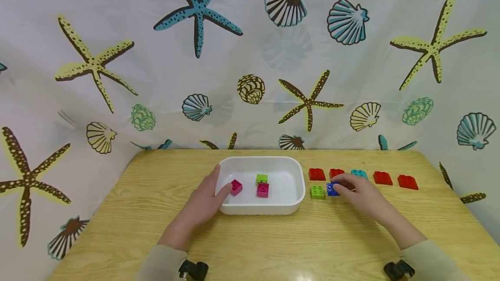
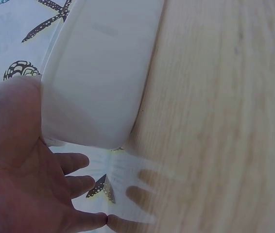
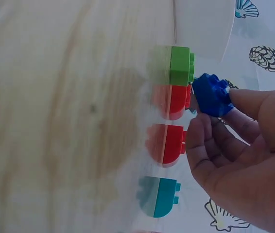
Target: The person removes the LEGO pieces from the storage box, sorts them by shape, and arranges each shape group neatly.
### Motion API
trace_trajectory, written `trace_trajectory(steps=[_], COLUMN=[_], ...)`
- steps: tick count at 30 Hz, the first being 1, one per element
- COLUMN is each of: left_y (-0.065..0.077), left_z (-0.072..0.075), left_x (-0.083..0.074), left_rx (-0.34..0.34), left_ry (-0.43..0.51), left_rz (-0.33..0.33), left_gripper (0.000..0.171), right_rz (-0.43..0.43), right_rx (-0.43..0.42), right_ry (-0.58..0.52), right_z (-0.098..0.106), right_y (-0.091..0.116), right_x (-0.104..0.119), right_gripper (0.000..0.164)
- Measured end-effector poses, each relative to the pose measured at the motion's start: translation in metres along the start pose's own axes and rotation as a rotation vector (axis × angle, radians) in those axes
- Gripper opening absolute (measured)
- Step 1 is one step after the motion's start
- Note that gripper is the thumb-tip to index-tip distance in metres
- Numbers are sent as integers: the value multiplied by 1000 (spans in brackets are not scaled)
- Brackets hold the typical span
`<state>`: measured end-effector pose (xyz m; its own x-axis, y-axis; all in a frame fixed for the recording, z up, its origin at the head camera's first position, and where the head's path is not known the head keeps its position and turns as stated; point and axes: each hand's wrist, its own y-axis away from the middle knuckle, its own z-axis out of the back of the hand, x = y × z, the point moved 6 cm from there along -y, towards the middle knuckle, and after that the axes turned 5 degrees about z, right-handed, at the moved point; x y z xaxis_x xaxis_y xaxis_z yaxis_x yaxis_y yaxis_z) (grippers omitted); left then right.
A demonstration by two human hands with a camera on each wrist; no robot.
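Note:
A white plastic tray (image 1: 281,206) stands mid-table, holding two magenta bricks, one of them (image 1: 236,187) near its left end, and a lime green brick (image 1: 261,178). My left hand (image 1: 201,198) grips the tray's left end, thumb over the rim and fingers along the outside. In the left wrist view the tray's outer wall (image 2: 103,73) fills the top. Right of the tray, my right hand (image 1: 359,192) pinches a blue brick (image 3: 210,94) between thumb and fingers, held tilted off the table. Beside it on the table sits a green brick (image 1: 317,192).
Behind the right hand runs a row of bricks: a red one (image 1: 317,174), another red one (image 1: 337,172), a turquoise one (image 1: 359,173) partly covered by the hand, and two more red ones (image 1: 383,178) farther right. A patterned curtain (image 1: 250,47) hangs along the table's back edge.

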<state>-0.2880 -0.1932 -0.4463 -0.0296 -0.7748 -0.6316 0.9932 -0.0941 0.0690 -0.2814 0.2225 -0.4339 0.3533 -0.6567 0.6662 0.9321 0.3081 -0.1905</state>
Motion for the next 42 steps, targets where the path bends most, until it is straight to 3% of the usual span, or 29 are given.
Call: trace_trajectory(steps=[9, 18, 25, 42], left_y=[2, 3, 2, 0], left_z=[1, 1, 0, -1], left_x=[-1, 0, -2, 1], left_rx=[-6, -4, -1, 0], left_ry=[4, 6, 7, 2], left_rz=[7, 7, 5, 16], left_gripper=[86, 86, 85, 86], right_rz=[-43, -48, -90, -96], right_rx=[89, 114, 176, 147], right_ry=[32, 78, 39, 64], right_z=[2, 5, 4, 6], right_y=[0, -3, -5, -6], right_x=[-15, -24, -27, -27], right_gripper=[31, 29, 46, 33])
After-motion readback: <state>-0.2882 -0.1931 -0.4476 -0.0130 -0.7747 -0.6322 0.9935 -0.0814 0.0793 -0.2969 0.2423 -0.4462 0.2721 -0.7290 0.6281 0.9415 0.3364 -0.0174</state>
